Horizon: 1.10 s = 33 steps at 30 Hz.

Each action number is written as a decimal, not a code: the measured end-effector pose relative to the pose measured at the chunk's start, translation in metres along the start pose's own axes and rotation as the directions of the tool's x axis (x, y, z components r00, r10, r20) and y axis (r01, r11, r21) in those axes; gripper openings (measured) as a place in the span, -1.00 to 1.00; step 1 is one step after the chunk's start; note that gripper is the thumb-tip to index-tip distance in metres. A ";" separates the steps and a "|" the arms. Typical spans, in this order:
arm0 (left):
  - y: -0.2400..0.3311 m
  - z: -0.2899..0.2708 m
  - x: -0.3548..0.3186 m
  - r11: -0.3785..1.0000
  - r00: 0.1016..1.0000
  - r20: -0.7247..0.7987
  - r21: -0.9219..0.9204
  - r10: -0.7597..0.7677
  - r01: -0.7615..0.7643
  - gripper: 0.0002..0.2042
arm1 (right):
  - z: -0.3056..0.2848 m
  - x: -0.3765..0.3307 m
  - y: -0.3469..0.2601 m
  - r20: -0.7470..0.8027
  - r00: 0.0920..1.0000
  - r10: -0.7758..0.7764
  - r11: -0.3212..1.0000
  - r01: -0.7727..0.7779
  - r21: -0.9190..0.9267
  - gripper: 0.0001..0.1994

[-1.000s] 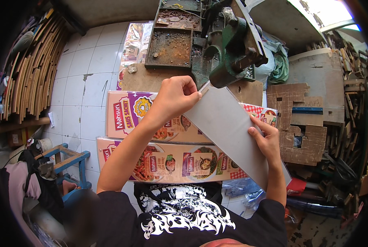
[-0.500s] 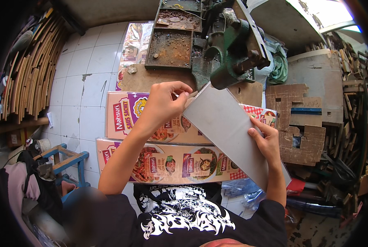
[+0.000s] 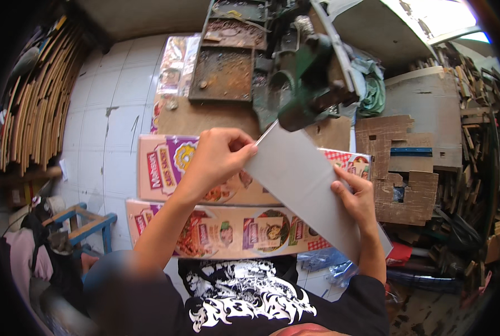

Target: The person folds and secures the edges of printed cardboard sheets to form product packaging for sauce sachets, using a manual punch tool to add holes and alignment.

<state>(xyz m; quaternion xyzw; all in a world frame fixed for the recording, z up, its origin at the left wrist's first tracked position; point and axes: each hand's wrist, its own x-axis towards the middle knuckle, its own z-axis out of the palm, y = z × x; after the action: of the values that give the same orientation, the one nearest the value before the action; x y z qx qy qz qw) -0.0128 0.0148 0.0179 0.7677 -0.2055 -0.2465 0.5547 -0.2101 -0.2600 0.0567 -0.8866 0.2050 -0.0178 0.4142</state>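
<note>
A long grey cardboard sheet (image 3: 306,182) runs diagonally from upper left to lower right, its far corner tucked under the head of a green metal machine (image 3: 306,78). My left hand (image 3: 216,159) pinches the sheet's upper left edge between thumb and fingers. My right hand (image 3: 355,196) grips its lower right part, thumb on top. Printed flattened carton sheets (image 3: 166,168) in pink, yellow and red lie underneath on the work surface.
A rusty metal tray (image 3: 222,73) sits beside the machine at the back. Brown die-cut cardboard pieces (image 3: 401,168) are stacked at the right. Bundled cardboard strips (image 3: 34,106) lean at the left over a white tiled floor (image 3: 110,112). A blue wooden stool (image 3: 87,224) stands lower left.
The sheet's far end has slid a little closer under the machine head, and my left hand has shifted down and left along the sheet's edge. My right hand stays in place.
</note>
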 end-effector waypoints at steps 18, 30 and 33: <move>0.003 0.003 0.000 1.000 1.000 -0.011 0.019 0.018 -0.018 -0.82 | 0.003 -0.002 0.006 -0.002 1.000 -0.024 0.999 0.024 0.024 -0.60; 0.010 -0.017 -0.029 0.993 0.961 0.268 -0.079 -0.062 0.086 -0.75 | 0.010 -0.043 0.002 -0.082 0.971 -0.226 0.974 0.222 -0.051 -0.58; 0.010 -0.017 -0.035 0.970 0.942 0.326 -0.190 -0.084 0.152 -0.73 | 0.011 -0.056 -0.004 -0.054 0.961 -0.271 0.959 0.265 -0.102 -0.57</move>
<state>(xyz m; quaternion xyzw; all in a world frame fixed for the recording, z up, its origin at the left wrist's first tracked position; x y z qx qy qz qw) -0.0310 0.0455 0.0376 0.6658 -0.2174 -0.4194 0.5776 -0.2580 -0.2284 0.0602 -0.9235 0.0974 -0.0939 0.3589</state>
